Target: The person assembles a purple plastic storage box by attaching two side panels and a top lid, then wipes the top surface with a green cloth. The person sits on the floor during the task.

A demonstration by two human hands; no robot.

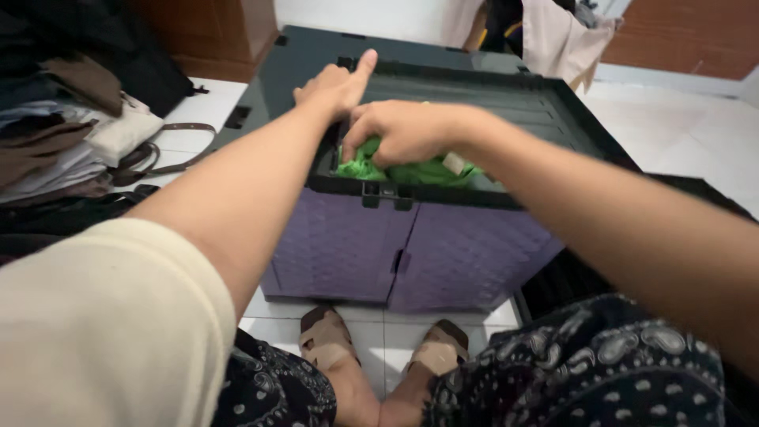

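A green cloth (399, 170) was seen bunched just inside the front rim of a purple storage box (411, 253), at the centre of the frame. It was gripped from above by the right hand (407, 130), whose fingers were closed into the fabric, so this hand was the nearer one. The left hand (336, 83) was placed just above and to the left, resting on the box's dark top edge with the forefinger stretched out; nothing was held in it. The cloth's long axis was laid left to right along the rim.
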